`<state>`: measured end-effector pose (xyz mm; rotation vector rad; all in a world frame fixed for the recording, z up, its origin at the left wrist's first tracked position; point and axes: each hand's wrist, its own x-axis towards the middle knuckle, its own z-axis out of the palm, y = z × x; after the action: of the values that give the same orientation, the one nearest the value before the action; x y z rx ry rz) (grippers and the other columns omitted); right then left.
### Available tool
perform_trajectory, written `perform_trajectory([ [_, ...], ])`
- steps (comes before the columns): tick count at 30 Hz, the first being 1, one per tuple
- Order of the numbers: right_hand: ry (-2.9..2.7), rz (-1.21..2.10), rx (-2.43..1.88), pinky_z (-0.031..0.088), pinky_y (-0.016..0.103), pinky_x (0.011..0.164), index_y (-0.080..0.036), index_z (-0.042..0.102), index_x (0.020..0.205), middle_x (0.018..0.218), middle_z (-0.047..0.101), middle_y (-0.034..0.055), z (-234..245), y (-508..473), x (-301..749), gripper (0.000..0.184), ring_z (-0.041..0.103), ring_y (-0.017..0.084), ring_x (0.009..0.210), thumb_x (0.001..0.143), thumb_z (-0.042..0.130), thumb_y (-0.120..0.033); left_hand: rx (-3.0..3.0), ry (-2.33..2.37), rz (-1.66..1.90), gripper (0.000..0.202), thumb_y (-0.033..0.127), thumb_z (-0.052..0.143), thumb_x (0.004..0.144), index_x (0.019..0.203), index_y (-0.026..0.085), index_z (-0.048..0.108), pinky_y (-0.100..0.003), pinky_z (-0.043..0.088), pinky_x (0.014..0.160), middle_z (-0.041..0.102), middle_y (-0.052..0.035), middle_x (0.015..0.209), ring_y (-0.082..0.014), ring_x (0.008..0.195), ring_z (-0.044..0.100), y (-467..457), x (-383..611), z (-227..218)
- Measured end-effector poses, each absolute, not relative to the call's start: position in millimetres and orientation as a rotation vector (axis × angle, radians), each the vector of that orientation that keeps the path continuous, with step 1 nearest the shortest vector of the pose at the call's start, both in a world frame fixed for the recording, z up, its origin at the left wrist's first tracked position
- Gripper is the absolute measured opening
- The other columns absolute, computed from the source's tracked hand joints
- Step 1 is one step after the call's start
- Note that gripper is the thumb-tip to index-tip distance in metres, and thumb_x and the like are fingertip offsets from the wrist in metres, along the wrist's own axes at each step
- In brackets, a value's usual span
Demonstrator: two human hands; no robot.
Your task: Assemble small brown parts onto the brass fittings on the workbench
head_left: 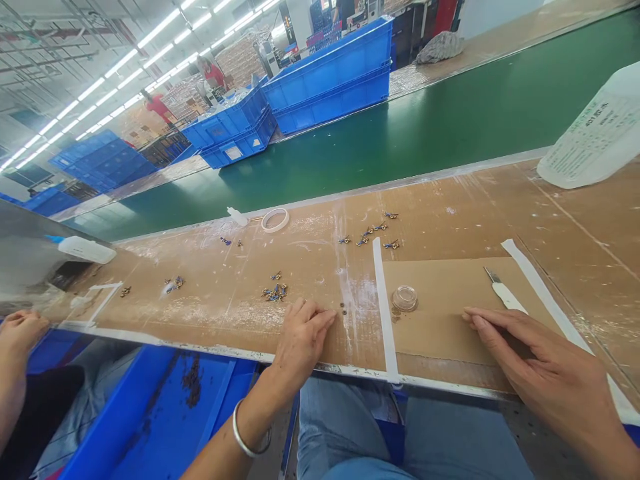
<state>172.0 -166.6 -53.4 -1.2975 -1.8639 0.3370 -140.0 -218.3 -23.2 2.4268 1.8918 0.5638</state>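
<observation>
My left hand [301, 337] rests on the cardboard-covered bench [225, 300] near its front edge, fingers curled together, with nothing visible in them. Two tiny dark parts [343, 307] lie just beyond its fingertips. A cluster of small blue and brass parts [275, 291] sits a little further out. My right hand [537, 363] lies flat on a cardboard pad [445, 313], fingers stretched out and empty. A white-handled knife [504, 291] lies just above it. A small clear round lid [405, 298] stands between the two hands.
More small parts [370, 233] are scattered mid-bench, with a tape ring [275, 219] and white bottles [85, 249]. A green conveyor belt [400, 140] runs behind, blue crates [330, 80] beyond it. A blue bin [165, 413] sits under the bench. Another person's hand [17, 333] is at far left.
</observation>
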Motion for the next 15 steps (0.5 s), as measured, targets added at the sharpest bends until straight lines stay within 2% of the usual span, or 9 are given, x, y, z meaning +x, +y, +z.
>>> perform_trajectory([
  [15, -1.842, 0.359, -1.309, 0.055, 0.026, 0.079, -0.026, 0.070, 0.094, 0.092, 0.075, -0.0005, -55, -165, 173, 0.022, 0.071, 0.016, 0.085, 0.090, 0.054, -0.039, 2.476, 1.827, 0.404, 0.023, 0.022, 0.053, 0.096, 0.096, 0.026, 0.075, -0.038, 0.040, 0.076, 0.069, -0.0051, 0.086, -0.0200, 0.082, 0.051, -209, -134, -17],
])
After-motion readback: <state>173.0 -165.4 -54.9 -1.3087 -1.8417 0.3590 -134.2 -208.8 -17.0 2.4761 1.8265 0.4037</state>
